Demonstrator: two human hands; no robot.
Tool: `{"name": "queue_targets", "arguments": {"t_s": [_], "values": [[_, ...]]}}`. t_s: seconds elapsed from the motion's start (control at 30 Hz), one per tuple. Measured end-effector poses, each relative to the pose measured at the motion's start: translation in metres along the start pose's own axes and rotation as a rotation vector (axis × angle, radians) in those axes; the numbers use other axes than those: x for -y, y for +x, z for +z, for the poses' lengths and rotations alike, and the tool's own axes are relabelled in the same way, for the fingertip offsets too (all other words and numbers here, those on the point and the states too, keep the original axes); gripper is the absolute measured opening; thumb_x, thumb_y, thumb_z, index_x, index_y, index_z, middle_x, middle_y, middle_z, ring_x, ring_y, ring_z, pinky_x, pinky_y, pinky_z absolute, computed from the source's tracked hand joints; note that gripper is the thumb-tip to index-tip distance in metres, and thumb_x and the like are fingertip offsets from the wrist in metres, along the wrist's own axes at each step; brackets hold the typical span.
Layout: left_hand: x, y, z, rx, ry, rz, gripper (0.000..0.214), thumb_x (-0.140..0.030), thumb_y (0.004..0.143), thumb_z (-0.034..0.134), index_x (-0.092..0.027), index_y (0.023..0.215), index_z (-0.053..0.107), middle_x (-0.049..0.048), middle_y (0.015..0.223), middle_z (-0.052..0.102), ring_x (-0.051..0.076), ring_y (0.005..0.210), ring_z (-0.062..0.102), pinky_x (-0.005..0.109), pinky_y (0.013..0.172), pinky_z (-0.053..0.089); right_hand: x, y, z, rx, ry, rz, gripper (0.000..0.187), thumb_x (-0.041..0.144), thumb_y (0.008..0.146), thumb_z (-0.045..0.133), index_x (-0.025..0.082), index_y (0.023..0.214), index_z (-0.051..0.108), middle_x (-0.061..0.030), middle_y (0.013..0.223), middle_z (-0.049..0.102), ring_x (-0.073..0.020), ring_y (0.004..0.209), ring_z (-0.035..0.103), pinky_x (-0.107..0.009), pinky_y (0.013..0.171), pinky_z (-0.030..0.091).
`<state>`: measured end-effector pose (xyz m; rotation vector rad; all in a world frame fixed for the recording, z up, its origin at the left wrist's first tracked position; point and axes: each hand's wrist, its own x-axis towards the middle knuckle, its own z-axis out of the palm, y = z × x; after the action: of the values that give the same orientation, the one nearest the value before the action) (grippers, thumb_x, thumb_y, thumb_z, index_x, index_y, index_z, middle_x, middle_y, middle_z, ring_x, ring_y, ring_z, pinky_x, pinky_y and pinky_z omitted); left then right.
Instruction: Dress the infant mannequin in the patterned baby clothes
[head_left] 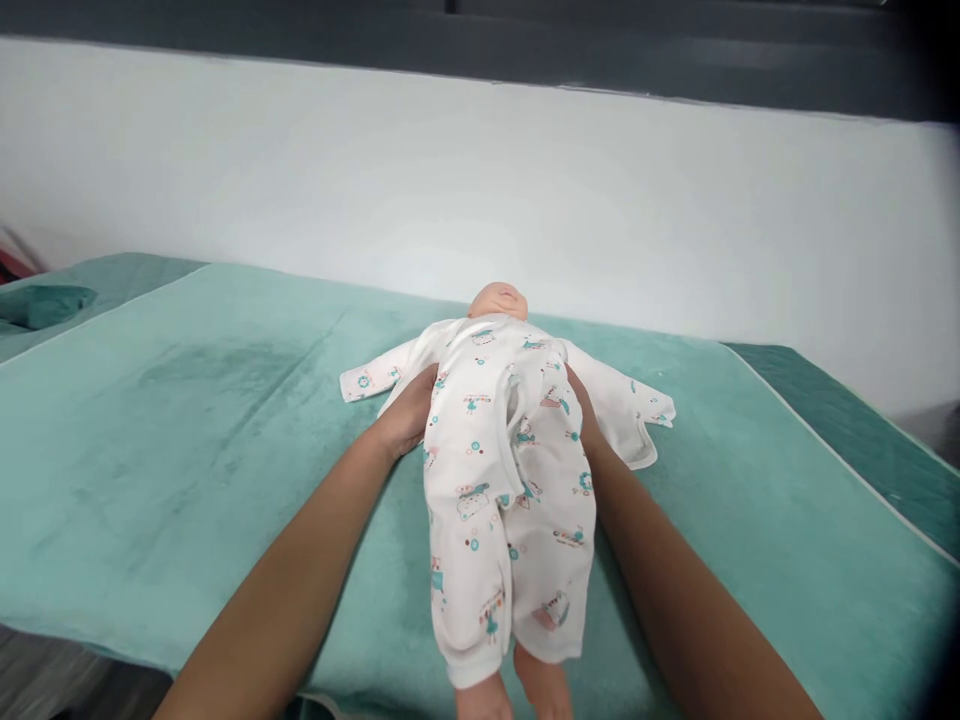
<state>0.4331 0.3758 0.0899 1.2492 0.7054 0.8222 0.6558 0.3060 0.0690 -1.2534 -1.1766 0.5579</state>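
A baby doll (501, 300) lies on its back, head at the far side and bare feet towards me. It wears a white long-sleeved top (611, 395) and white trousers (471, 500), both printed with small coloured figures. The trousers have a gap at the crotch. My left hand (411, 412) holds the doll's left-hand side in view at the waist, its fingertips tucked behind the body. Against the opposite side, my right hand (583, 405) grips at the same height, mostly hidden by the clothes. Both sleeves spread outwards with no doll hands showing.
A green cover (225, 420) lies under the doll, with darker green bands at both sides. Dark green folded cloth (45, 305) is at the far left. A white wall (480, 180) rises behind the bed. Grey flooring (67, 675) shows at the lower left.
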Motion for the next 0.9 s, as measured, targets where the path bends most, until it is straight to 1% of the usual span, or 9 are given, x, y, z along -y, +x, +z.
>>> {"name": "queue_targets", "arguments": {"t_s": [0.1,0.17,0.23,0.33,0.4,0.53,0.7,0.83,0.9], "values": [[0.005,0.002,-0.006,0.031,0.001,-0.014,0.054,-0.034,0.069,0.079,-0.02,0.12,0.067,0.0087,0.107,0.075,0.028,0.1,0.067,0.043,0.092,0.053,0.004,-0.002,0.0,0.039,-0.032,-0.025,0.04,0.043,0.078,0.065,0.021,0.112,0.065,-0.0092,0.128,0.066,-0.0275,0.119,0.058,-0.039,0.101,0.048],[0.008,0.004,-0.011,0.07,0.017,-0.038,0.053,-0.035,0.069,0.079,-0.02,0.118,0.069,0.0094,0.107,0.075,0.028,0.101,0.067,0.043,0.093,0.053,0.005,-0.001,-0.001,0.059,-0.05,-0.029,0.042,0.044,0.079,0.066,0.022,0.114,0.065,-0.008,0.128,0.066,-0.028,0.121,0.057,-0.04,0.103,0.046],[0.009,0.005,-0.013,0.091,0.036,-0.057,0.051,-0.037,0.069,0.079,-0.018,0.116,0.07,0.01,0.103,0.076,0.029,0.099,0.067,0.042,0.089,0.054,0.005,0.0,-0.003,0.086,-0.047,-0.036,0.045,0.044,0.078,0.066,0.023,0.118,0.065,-0.0074,0.129,0.066,-0.0282,0.123,0.056,-0.041,0.105,0.044],[0.008,0.005,-0.012,0.063,0.034,-0.058,0.048,-0.04,0.07,0.077,-0.015,0.11,0.073,0.0102,0.096,0.077,0.029,0.093,0.068,0.04,0.082,0.055,0.007,0.0,-0.004,0.147,-0.034,-0.036,0.05,0.041,0.077,0.069,0.023,0.124,0.063,-0.008,0.133,0.063,-0.0279,0.126,0.055,-0.04,0.107,0.042],[0.006,0.004,-0.009,0.046,0.03,-0.05,0.046,-0.04,0.069,0.077,-0.014,0.107,0.074,0.0096,0.091,0.077,0.029,0.09,0.069,0.039,0.08,0.056,0.01,0.0,-0.005,0.144,-0.03,-0.022,0.051,0.038,0.076,0.07,0.023,0.124,0.063,-0.0089,0.136,0.062,-0.0274,0.128,0.054,-0.039,0.108,0.041],[0.002,0.004,-0.002,0.044,0.027,-0.052,0.041,-0.032,0.063,0.08,-0.015,0.1,0.076,0.0072,0.086,0.077,0.028,0.085,0.069,0.038,0.077,0.055,0.015,-0.001,-0.005,0.056,0.005,0.023,0.042,0.034,0.072,0.071,0.022,0.112,0.068,-0.0092,0.127,0.068,-0.028,0.122,0.059,-0.038,0.104,0.045],[0.004,0.006,0.0,0.035,-0.032,-0.058,0.038,-0.029,0.062,0.079,-0.016,0.098,0.076,0.005,0.083,0.077,0.026,0.08,0.069,0.035,0.072,0.054,0.017,-0.001,-0.003,0.006,0.044,0.103,0.03,0.031,0.068,0.068,0.021,0.097,0.069,-0.0094,0.112,0.072,-0.0281,0.108,0.062,-0.039,0.092,0.051],[0.007,0.009,-0.001,-0.01,-0.03,-0.044,0.032,-0.028,0.063,0.077,-0.015,0.092,0.075,0.0043,0.081,0.076,0.022,0.075,0.067,0.033,0.069,0.052,0.015,0.0,0.001,-0.037,0.078,0.171,0.021,0.032,0.066,0.067,0.02,0.083,0.067,-0.0048,0.089,0.073,-0.0246,0.087,0.063,-0.037,0.08,0.054],[0.007,0.009,0.0,-0.029,-0.015,-0.036,0.029,-0.027,0.064,0.076,-0.015,0.091,0.075,0.0033,0.081,0.075,0.02,0.071,0.065,0.032,0.068,0.05,0.013,0.0,0.002,-0.052,0.089,0.183,0.017,0.034,0.067,0.065,0.021,0.078,0.065,-0.0027,0.083,0.072,-0.0227,0.081,0.062,-0.036,0.077,0.054]]}}
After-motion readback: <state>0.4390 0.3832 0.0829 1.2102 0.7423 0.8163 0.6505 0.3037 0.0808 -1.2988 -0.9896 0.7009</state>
